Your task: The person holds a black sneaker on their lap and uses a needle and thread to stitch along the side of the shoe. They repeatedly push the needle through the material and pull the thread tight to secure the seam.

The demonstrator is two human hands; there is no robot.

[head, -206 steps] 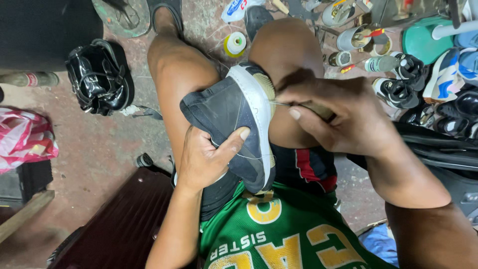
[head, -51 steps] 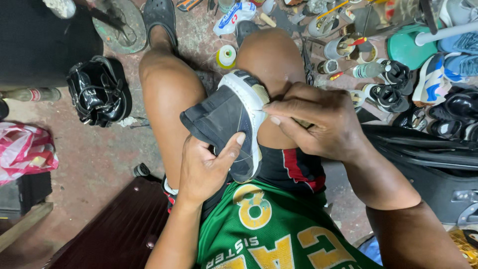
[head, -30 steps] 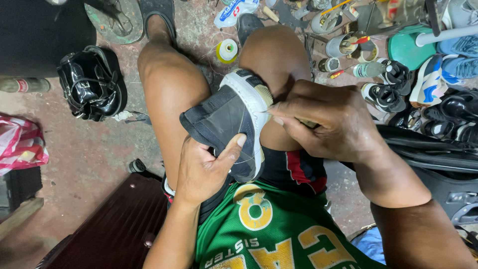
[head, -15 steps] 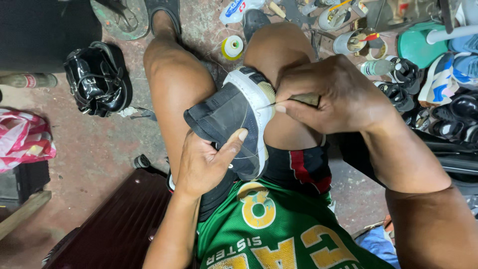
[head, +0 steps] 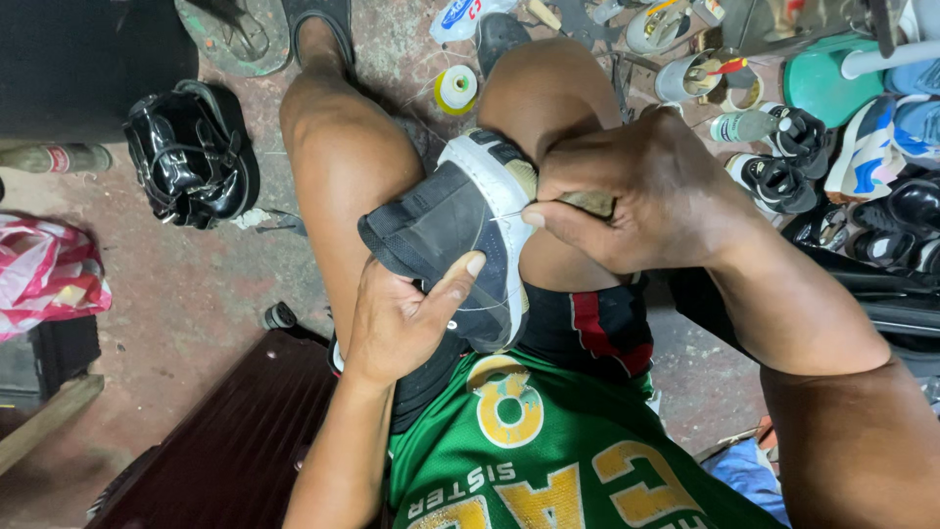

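A dark grey shoe (head: 441, 230) with a white sole edge rests between my knees, sole turned toward my right side. My left hand (head: 406, 318) grips its upper from below, thumb pressed along the side. My right hand (head: 646, 191) is closed on a wooden-handled tool (head: 590, 202) whose thin metal tip meets the white sole rim. A fine thread runs across the shoe near my left thumb. Most of the tool is hidden inside my fist.
A yellow thread spool (head: 456, 88) lies on the floor beyond my knees. A black bag (head: 191, 157) sits at left, a pink striped bag (head: 44, 274) further left. Several shoes (head: 783, 162), cans and a green lid (head: 832, 88) crowd the right. A dark wooden bench (head: 235, 431) is under me.
My right hand has shifted slightly along the sole rim with the tool; my left hand keeps the same grip on the shoe. The view has drifted a little.
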